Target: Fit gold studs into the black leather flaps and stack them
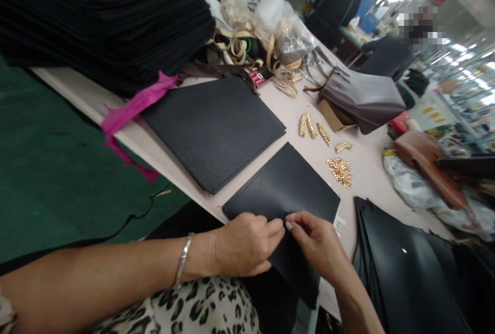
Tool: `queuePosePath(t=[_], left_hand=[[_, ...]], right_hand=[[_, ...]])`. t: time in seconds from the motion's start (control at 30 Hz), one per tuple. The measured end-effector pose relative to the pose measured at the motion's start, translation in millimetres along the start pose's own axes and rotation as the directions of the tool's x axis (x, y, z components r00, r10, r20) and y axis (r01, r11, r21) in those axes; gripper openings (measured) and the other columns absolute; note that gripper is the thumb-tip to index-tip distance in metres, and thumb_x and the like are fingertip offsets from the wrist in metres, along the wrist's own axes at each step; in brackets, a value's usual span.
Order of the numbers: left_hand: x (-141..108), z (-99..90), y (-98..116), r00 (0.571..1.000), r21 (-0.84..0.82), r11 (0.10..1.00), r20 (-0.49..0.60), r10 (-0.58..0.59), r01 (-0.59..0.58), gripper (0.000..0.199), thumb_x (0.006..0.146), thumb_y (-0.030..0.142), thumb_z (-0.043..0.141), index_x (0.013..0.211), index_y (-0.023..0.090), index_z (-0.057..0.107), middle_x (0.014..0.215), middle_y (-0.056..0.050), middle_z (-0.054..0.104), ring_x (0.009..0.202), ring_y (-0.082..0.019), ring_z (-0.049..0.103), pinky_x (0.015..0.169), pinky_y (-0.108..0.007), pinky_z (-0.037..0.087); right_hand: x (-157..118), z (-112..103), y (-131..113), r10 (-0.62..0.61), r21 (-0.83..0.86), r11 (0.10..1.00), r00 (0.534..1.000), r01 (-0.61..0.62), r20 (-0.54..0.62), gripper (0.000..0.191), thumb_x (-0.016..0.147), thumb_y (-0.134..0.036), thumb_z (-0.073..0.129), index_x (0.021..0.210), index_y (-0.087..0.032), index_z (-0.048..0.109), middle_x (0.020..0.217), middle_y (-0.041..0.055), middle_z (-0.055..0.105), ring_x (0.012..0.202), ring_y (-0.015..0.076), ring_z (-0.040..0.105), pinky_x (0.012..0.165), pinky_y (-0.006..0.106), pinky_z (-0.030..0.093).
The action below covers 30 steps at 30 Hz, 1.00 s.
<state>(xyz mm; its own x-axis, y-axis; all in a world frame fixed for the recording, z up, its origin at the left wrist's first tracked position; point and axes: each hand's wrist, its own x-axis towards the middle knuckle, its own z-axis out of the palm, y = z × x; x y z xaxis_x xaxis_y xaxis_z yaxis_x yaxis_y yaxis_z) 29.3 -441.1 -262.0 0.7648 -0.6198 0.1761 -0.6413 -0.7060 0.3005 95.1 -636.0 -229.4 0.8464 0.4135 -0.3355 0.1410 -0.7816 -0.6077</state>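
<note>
A smooth black leather-like panel (286,184) lies across the table edge and over my lap, its near part hanging down. Above its middle, my left hand (249,244) is closed, with thumb and forefinger pinched together. Opposite it, my right hand (319,244) pinches at the same spot, its fingertips almost touching the left ones. What sits between the fingertips is too small and covered to make out. Beyond the panel lie a loose pile of small gold-coloured metal pieces (340,172) and several short rows of them (308,126).
A stack of grained black panels (216,133) lies to the left, more black panels (402,267) to the right. Far left rises a tall black pile (96,19) with a pink strip (135,104). Bags (363,94), straps and plastic wrap crowd the back. Other people sit farther off.
</note>
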Motion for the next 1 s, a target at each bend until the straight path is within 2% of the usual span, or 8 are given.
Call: queuePosePath(t=[0.37, 0.5, 0.63, 0.87, 1.0], left_hand=[[-2, 5.8, -3, 0.997, -0.005, 1.0, -0.075, 0.019, -0.019, 0.059, 0.084, 0.045, 0.068, 0.126, 0.006, 0.058, 0.108, -0.008, 0.065, 0.075, -0.022, 0.059, 0.056, -0.038, 0.047], [-2, 7.2, -3, 0.998, -0.028, 1.0, -0.059, 0.011, -0.013, 0.055, 0.084, 0.045, 0.066, 0.125, 0.008, 0.058, 0.106, -0.007, 0.065, 0.072, -0.022, 0.058, 0.055, -0.037, 0.047], [-1, 6.0, -4, 0.999, -0.046, 0.999, -0.044, 0.005, -0.008, 0.054, 0.084, 0.044, 0.066, 0.125, 0.009, 0.058, 0.104, -0.006, 0.064, 0.07, -0.022, 0.056, 0.053, -0.037, 0.046], [-1, 4.3, -6, 0.999, -0.076, 0.997, -0.031, 0.024, -0.027, 0.049, 0.085, 0.04, 0.066, 0.124, 0.01, 0.059, 0.114, -0.008, 0.066, 0.075, -0.022, 0.059, 0.057, -0.037, 0.047], [0, 5.0, -7, 0.999, -0.081, 0.996, 0.016, 0.035, -0.034, 0.05, 0.086, 0.038, 0.065, 0.126, 0.01, 0.057, 0.12, -0.011, 0.065, 0.078, -0.024, 0.061, 0.061, -0.038, 0.049]], right_hand=[[12, -8, -16, 0.032, -0.095, 0.995, 0.993, -0.022, 0.113, 0.02, 0.089, -0.03, 0.055, 0.086, -0.021, 0.072, 0.072, 0.0004, 0.069, 0.067, 0.0165, 0.06, 0.061, 0.027, 0.04], [22, -13, -18, 0.074, -0.11, 0.992, 0.982, -0.056, 0.174, 0.015, 0.087, -0.027, 0.056, 0.081, -0.02, 0.068, 0.065, -0.0007, 0.066, 0.06, 0.0149, 0.058, 0.058, 0.026, 0.04], [33, -18, -21, 0.1, -0.228, 0.972, 0.971, -0.049, 0.219, 0.009, 0.084, -0.024, 0.057, 0.08, -0.021, 0.065, 0.064, -0.0001, 0.067, 0.058, 0.0147, 0.06, 0.056, 0.025, 0.039], [41, -22, -29, 0.185, -0.324, 0.941, 0.952, -0.1, 0.243, 0.008, 0.082, -0.022, 0.058, 0.076, -0.022, 0.064, 0.061, 0.0001, 0.069, 0.058, 0.0142, 0.063, 0.054, 0.024, 0.037], [49, -24, -37, 0.225, -0.373, 0.921, 0.934, -0.111, 0.277, 0.006, 0.077, -0.019, 0.062, 0.072, -0.021, 0.063, 0.059, -0.0002, 0.068, 0.055, 0.0138, 0.061, 0.051, 0.024, 0.035]])
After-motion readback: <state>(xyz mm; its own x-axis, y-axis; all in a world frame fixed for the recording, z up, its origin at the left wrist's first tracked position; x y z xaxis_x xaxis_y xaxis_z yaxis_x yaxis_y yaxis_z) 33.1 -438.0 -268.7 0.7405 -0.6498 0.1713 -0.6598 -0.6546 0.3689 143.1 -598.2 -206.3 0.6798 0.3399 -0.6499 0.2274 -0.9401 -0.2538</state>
